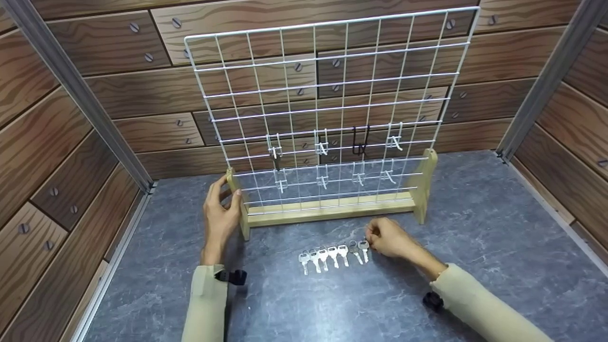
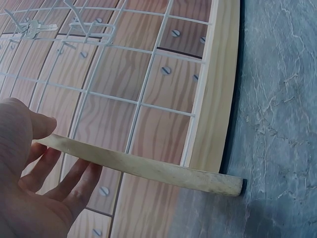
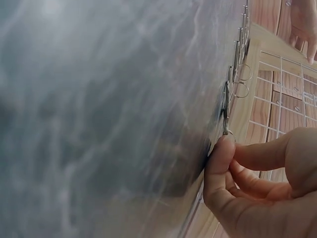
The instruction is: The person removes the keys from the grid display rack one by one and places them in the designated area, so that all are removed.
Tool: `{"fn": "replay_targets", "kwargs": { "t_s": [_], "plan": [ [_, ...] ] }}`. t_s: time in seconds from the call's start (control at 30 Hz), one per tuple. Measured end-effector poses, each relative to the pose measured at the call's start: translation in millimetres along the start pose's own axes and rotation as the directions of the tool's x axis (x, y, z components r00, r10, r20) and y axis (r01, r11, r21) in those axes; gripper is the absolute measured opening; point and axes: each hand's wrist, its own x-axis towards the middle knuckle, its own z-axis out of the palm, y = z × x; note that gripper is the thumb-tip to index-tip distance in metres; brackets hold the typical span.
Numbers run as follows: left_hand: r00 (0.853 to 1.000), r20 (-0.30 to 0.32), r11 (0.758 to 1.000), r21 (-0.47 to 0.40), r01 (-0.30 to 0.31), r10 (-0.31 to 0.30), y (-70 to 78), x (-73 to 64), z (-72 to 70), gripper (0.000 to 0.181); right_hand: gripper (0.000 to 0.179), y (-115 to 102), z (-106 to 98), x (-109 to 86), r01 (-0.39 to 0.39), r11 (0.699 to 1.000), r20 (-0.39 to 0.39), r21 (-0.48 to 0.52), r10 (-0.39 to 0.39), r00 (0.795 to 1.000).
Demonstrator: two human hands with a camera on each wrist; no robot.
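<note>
A white wire grid rack (image 1: 331, 88) stands upright in a wooden base (image 1: 332, 210). My left hand (image 1: 221, 216) grips the left wooden side post (image 2: 148, 168), thumb on one face and fingers on the other. In front of the base lies a row of several silver keys (image 1: 333, 256) with rings. At the row's right end, my right hand (image 1: 389, 236) pinches the ring of the last key (image 1: 364, 251) between thumb and forefinger. That key still lies low at the tabletop. Another key (image 2: 34, 29) hangs from the upper left hook on the grid.
Several white hooks (image 1: 323, 181) stick out from the grid in two rows, with one black hook (image 1: 359, 147) in the upper row. Wood-patterned panels (image 1: 118, 95) wall in the grey marbled tabletop (image 1: 285, 308) at the back and sides.
</note>
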Motion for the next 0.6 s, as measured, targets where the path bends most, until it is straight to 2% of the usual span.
{"fn": "replay_targets", "kwargs": {
  "t_s": [0.17, 0.6],
  "plan": [
    [1.000, -0.013, 1.000, -0.006, -0.010, 0.010, -1.5, -0.5, 0.6, 0.047, 0.020, -1.0, 0.1, -0.7, 0.024, 0.996, -0.007, -0.090, -0.024, 1.000],
    [0.999, -0.033, 1.000, -0.003, -0.024, 0.024, -1.3, 0.7, 2.2, 0.047, 0.024, -2.7, -2.3, 1.3, 0.048, 0.985, 0.001, -0.167, -0.049, 0.999]
  ]
}}
